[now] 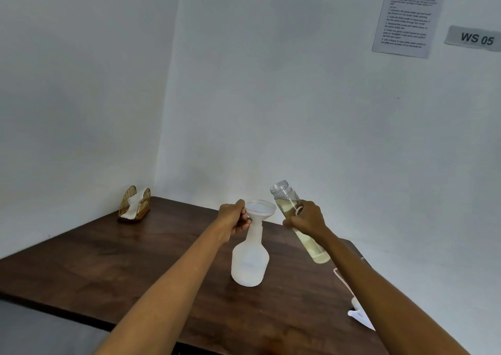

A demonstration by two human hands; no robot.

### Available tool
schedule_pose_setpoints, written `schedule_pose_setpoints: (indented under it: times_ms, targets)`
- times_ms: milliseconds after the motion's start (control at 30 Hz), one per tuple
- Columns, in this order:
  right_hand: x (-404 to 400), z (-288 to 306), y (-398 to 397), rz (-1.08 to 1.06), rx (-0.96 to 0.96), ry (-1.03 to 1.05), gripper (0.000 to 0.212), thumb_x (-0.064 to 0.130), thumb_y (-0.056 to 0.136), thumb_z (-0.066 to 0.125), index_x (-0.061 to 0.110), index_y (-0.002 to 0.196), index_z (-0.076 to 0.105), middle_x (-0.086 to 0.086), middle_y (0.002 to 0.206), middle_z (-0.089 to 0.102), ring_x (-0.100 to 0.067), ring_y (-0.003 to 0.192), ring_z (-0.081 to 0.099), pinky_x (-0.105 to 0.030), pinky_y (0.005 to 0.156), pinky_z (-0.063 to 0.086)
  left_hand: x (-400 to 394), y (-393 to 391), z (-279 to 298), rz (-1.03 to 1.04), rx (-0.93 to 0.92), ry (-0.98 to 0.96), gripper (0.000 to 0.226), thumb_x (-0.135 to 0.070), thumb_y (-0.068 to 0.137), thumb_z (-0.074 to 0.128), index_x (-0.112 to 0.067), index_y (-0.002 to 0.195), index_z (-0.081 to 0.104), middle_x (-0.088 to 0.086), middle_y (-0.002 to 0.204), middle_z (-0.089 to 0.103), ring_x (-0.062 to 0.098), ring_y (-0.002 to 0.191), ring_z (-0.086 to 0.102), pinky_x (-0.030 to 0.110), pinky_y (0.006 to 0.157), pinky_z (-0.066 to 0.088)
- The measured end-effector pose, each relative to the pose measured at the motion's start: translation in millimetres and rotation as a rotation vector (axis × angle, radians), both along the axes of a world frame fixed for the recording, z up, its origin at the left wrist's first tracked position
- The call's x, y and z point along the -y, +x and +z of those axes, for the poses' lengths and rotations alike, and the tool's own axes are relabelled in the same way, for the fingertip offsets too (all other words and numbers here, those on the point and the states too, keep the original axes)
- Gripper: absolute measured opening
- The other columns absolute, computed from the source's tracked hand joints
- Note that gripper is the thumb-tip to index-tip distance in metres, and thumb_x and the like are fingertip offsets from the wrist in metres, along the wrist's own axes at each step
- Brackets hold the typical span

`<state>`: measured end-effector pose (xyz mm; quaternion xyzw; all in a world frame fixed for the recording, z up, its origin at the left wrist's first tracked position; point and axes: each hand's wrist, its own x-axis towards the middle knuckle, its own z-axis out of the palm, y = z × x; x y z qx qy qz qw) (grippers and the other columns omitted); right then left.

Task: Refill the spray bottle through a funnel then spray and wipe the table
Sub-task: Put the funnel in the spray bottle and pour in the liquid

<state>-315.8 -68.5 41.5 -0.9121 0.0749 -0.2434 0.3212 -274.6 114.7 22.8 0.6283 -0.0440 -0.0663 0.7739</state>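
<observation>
A white translucent spray bottle stands upright on the dark wooden table, its top off. A white funnel sits in its neck. My left hand grips the funnel's rim and stem from the left. My right hand holds a clear uncapped bottle of yellowish liquid, tilted with its open mouth up and leaning toward the funnel's right edge. No liquid is flowing. The white spray head with its tube lies on the table at the right, partly hidden by my right forearm.
A gold wire napkin holder with white tissues stands in the table's far left corner. White walls close in behind. A printed sheet and a "WS 05" label hang on the right wall. The table's front edge runs below my arms.
</observation>
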Motion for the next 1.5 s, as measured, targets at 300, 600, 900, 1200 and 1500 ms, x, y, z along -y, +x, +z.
schedule_pose_setpoints:
  times_ms: [300, 600, 900, 1200, 1500]
  targets:
    - [5, 10, 9, -0.008, -0.087, -0.193, 0.033, 0.014, 0.06, 0.077, 0.026, 0.06, 0.047, 0.006, 0.065, 0.056, -0.019, 0.068, 0.056, -0.02, 0.052, 0.037, 0, 5, -2, 0.032, 0.011, -0.02, 0.03, -0.013, 0.089, 0.042, -0.01, 0.059, 0.044, 0.004, 0.059, 0.055, 0.008, 0.038, 0.05, 0.015, 0.039, 0.046]
    - [6, 14, 8, 0.005, -0.129, -0.25, 0.034, 0.017, 0.055, 0.078, 0.024, 0.057, 0.045, 0.004, 0.062, 0.054, -0.021, 0.067, 0.054, -0.02, 0.051, 0.035, 3, 9, 0, 0.05, 0.04, 0.018, 0.029, -0.013, 0.09, 0.042, -0.009, 0.062, 0.047, 0.004, 0.059, 0.054, 0.009, 0.038, 0.046, 0.012, 0.035, 0.041]
    - [1, 26, -2, 0.031, -0.17, -0.356, 0.02, 0.027, 0.045, 0.059, 0.021, 0.055, 0.043, 0.01, 0.055, 0.047, -0.008, 0.054, 0.045, -0.019, 0.048, 0.03, 6, 11, -1, 0.068, 0.062, 0.015, 0.029, -0.013, 0.089, 0.042, -0.007, 0.061, 0.048, 0.005, 0.058, 0.052, 0.009, 0.035, 0.045, 0.012, 0.036, 0.04]
    - [6, 23, 4, 0.032, -0.185, -0.379, 0.03, 0.03, 0.037, 0.064, 0.019, 0.057, 0.045, 0.006, 0.058, 0.05, -0.02, 0.062, 0.052, -0.021, 0.051, 0.034, 7, 10, -2, 0.088, 0.06, 0.016, 0.028, -0.013, 0.088, 0.042, -0.006, 0.061, 0.049, 0.005, 0.057, 0.052, 0.009, 0.036, 0.045, 0.014, 0.036, 0.041]
    - [5, 27, 1, 0.06, -0.194, -0.417, 0.026, 0.027, 0.042, 0.067, 0.022, 0.051, 0.043, 0.008, 0.053, 0.048, -0.015, 0.055, 0.049, -0.022, 0.049, 0.033, 8, 12, -2, 0.097, 0.058, 0.028, 0.029, -0.014, 0.089, 0.043, -0.007, 0.062, 0.05, 0.005, 0.057, 0.052, 0.009, 0.037, 0.045, 0.014, 0.036, 0.041]
